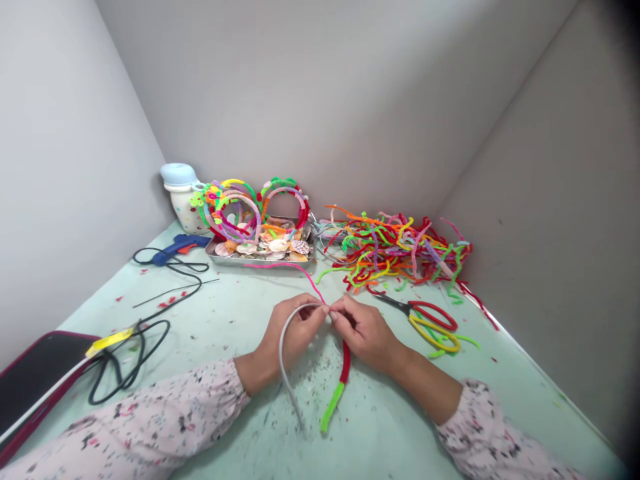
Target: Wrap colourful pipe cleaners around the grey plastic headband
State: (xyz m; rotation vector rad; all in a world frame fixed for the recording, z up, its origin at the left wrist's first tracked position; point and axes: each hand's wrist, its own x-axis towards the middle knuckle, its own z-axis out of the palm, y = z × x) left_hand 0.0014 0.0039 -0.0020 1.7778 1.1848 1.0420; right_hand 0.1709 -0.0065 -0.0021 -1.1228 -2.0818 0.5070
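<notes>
Both my hands meet over the table around a curved headband (283,357). Its left side is bare grey; its right side is wrapped in red pipe cleaner (346,363), with a bright green wrapped end (330,408). My left hand (297,327) pinches the band near its top, thumb and finger pressed together. My right hand (363,330) is also closed in a pinch, right beside the left fingertips. From between the fingertips a pink pipe cleaner (305,272) runs up and left toward the tray. The exact spot where it meets the band is hidden by the fingers.
A metal tray (260,262) of shells with decorated headbands (237,220) stands at the back, near a white bottle (185,203). Pipe cleaners (400,250) are heaped at back right. Scissors (433,323) lie right; a blue glue gun (175,248), black cord (143,347) and dark tablet (45,367) lie left.
</notes>
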